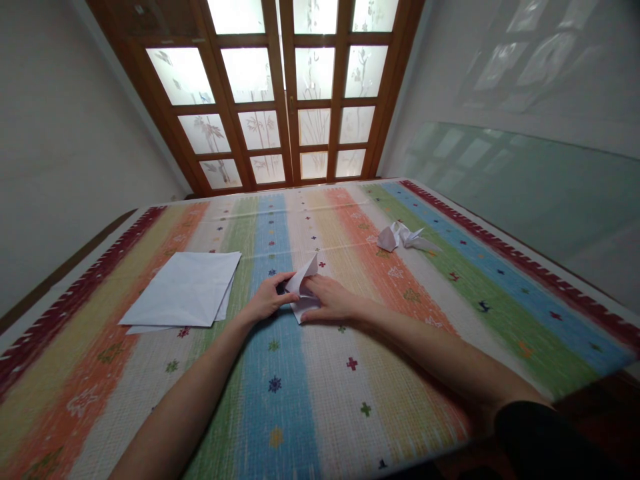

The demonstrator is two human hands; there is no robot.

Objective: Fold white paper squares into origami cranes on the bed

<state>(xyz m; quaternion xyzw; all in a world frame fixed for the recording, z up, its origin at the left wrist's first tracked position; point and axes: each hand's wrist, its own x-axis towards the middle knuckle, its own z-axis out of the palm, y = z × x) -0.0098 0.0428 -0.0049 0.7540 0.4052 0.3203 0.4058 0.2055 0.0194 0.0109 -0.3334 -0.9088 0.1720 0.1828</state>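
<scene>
Between my two hands, at the middle of the table, is a partly folded sheet of white paper (303,308) with one pointed flap standing up. My left hand (270,297) grips its left edge, thumb toward me and fingers behind. My right hand (330,298) holds the right side, with the fingers reaching in behind or under the raised flap and the thumb low at the near corner. Some of the fingertips are hidden by the paper.
A stack of white paper sheets (183,290) lies to the left. Folded white paper figures (400,237), perhaps cranes, sit at the back right. A striped cloth (350,400) covers the table. Beyond are wooden glazed doors (287,107); a glass panel (525,180) is along the right wall.
</scene>
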